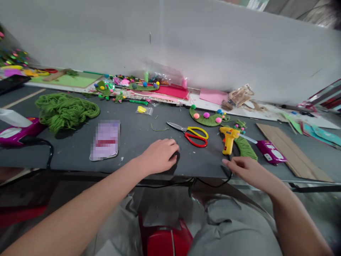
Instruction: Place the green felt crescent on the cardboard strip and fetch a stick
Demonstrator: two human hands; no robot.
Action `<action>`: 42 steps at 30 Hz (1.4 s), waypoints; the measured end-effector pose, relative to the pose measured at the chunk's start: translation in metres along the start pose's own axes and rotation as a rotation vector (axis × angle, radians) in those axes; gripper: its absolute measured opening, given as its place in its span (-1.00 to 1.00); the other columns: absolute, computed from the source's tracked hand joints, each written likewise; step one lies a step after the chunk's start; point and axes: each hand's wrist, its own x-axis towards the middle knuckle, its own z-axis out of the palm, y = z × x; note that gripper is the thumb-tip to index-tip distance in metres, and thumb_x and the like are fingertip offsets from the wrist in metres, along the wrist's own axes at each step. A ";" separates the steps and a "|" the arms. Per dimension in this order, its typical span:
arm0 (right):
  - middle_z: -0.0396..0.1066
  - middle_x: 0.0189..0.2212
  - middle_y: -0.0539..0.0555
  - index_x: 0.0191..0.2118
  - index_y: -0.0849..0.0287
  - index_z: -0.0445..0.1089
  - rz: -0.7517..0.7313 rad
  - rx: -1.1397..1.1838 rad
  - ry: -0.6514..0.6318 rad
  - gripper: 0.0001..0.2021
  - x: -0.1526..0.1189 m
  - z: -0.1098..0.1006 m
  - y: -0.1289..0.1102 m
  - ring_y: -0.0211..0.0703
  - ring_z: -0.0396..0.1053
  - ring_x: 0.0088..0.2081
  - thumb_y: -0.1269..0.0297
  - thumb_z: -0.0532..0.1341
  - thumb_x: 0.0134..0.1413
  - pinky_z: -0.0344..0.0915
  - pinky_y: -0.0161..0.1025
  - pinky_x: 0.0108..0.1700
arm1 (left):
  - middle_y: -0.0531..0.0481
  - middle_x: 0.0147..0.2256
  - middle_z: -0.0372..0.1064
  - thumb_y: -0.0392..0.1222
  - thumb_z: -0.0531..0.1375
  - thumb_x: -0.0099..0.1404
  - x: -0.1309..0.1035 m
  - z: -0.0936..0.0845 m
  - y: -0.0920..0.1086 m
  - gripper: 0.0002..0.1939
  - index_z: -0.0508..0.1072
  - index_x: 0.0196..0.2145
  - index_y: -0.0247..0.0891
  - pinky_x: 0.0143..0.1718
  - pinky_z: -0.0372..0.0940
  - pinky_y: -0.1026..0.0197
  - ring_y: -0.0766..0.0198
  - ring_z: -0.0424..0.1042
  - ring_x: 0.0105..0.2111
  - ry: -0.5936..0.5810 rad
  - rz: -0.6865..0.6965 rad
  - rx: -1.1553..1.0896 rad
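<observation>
My left hand (162,155) rests palm down on the dark table, its fingers curled; whether anything is under them is hidden. Scissors (190,133) with one yellow and one red handle lie open just beyond it. At the table's front edge is my right hand (241,166), thumb out and fingers curled, below a yellow glue gun (229,138); what it holds, if anything, cannot be made out. A green yarn-wrapped curved piece (245,148) lies partly behind the gun. Farther back, another green curve (205,119) carries coloured pompoms. A phone (106,140) lies left of my left hand.
Green yarn (66,111) is heaped at the left, near a purple device (25,132) with a black cable. Another purple device (271,152) and a cardboard strip (295,153) are at the right. Craft pieces line the wall; a cable hangs at the front edge.
</observation>
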 end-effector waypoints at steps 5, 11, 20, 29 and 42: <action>0.17 -0.54 -0.06 -0.48 0.13 0.23 -0.233 0.108 0.054 -0.53 0.017 0.013 -0.025 -0.23 0.11 -0.47 -0.12 0.11 0.32 0.07 -0.25 -0.41 | -0.12 -0.01 0.45 -0.06 0.22 0.45 0.004 -0.005 -0.006 -0.72 0.47 0.00 -0.28 -0.01 0.45 -0.03 0.15 0.49 -0.06 0.059 -0.100 0.095; 0.52 -0.33 0.05 -0.24 0.15 0.49 -0.399 0.224 0.179 -0.76 0.049 0.029 -0.070 -0.15 0.37 -0.34 0.13 0.17 0.31 0.28 -0.21 -0.26 | -0.14 0.02 0.43 -0.05 0.23 0.45 0.016 -0.005 -0.053 -0.67 0.45 0.06 -0.29 -0.01 0.46 -0.04 0.12 0.48 -0.04 0.150 -0.376 0.256; 0.49 -0.40 0.00 -0.27 0.16 0.47 -0.469 0.289 0.037 -0.84 0.050 0.052 -0.110 -0.22 0.37 -0.38 0.25 0.17 0.27 0.25 -0.27 -0.34 | -0.15 0.05 0.42 -0.04 0.23 0.44 0.026 0.006 -0.070 -0.65 0.44 0.08 -0.28 0.01 0.45 -0.06 0.11 0.48 -0.02 0.096 -0.400 0.278; 0.25 0.34 0.28 0.31 0.15 0.27 -0.739 0.307 0.290 -0.48 0.052 0.060 -0.104 0.09 0.24 0.33 0.30 0.25 0.25 0.27 0.05 0.28 | -0.04 -0.19 0.45 -0.14 0.18 0.47 0.009 0.001 -0.032 -0.82 0.45 -0.09 -0.31 -0.10 0.43 0.05 0.21 0.48 -0.18 0.051 -0.153 0.004; 0.51 -0.39 0.03 -0.23 0.19 0.53 -0.731 0.348 -0.024 -0.73 0.048 0.063 -0.118 -0.24 0.41 -0.35 0.22 0.12 0.42 0.30 -0.31 -0.20 | 0.04 -0.16 0.46 -0.18 0.00 0.54 -0.013 0.002 -0.026 -0.78 0.44 -0.07 -0.12 -0.14 0.29 0.20 0.26 0.46 -0.19 0.053 -0.027 -0.362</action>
